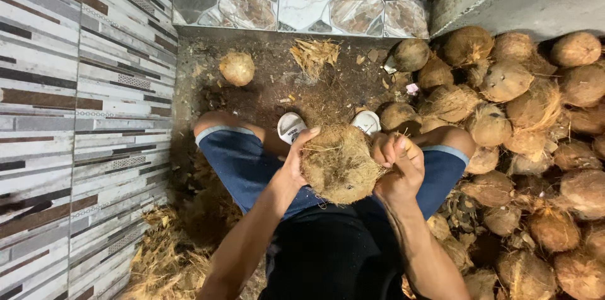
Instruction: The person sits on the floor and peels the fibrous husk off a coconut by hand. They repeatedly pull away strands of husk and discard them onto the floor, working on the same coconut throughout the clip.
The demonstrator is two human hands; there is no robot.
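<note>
Coconut pile (535, 149) cut off at right edge

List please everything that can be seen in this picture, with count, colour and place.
held coconut: one, brown and fibrous, between the knees, gripped from both sides.
single coconut: one, pale brown, alone on the dirt floor at upper left.
coconut pile: many, too many to count exactly, brown, filling the right side.
husk fibre heap: one heap, straw yellow, lower left beside the wall.
husk scraps: one small bunch, yellow, on the floor near the far wall.
tiled wall: one, grey and brown stripes, left side.
sandals: two, white, on the feet.
shorts: one pair, blue.
left hand: one, on the coconut's left side.
right hand: one, closed at the coconut's right edge.
</note>
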